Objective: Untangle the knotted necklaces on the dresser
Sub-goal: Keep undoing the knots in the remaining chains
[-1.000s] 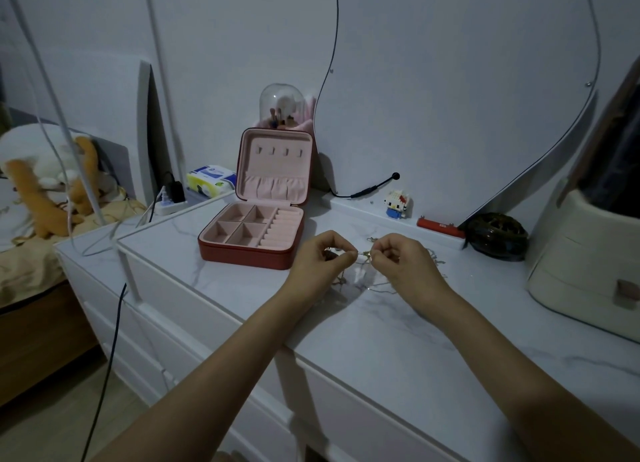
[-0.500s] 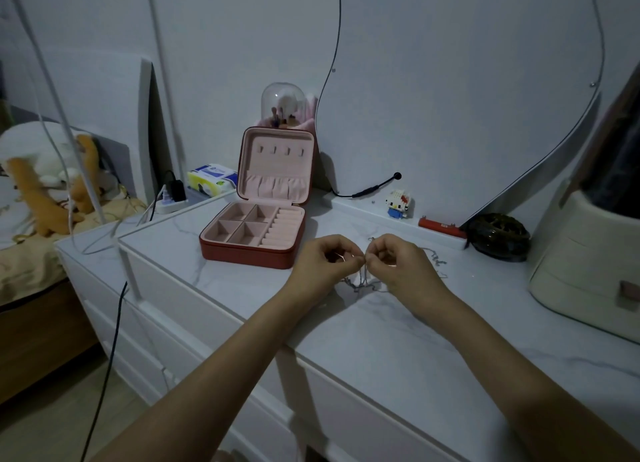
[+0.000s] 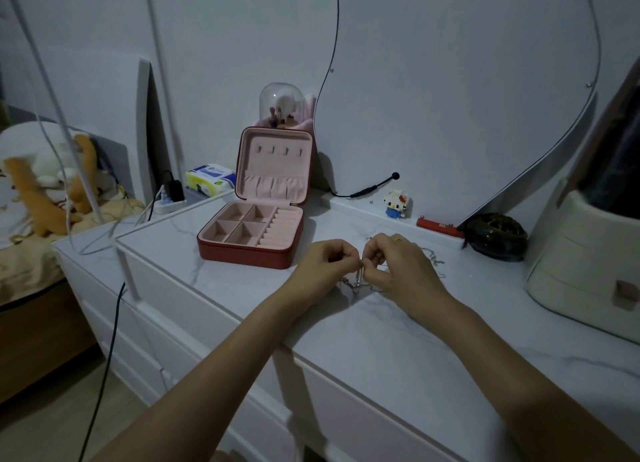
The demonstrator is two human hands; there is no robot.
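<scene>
Both hands meet over the marble worktop (image 3: 398, 350); the left hand (image 3: 323, 264) and right hand (image 3: 398, 265) each pinch the tangled necklaces (image 3: 358, 283), fingertips nearly touching, chains trailing onto the worktop beside the open jewellery box (image 3: 256, 233).

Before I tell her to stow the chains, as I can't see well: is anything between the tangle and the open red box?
Nothing visible: bare marble top lies between the thin silver necklaces and the open red jewelry box, whose pink compartments look empty.
</scene>
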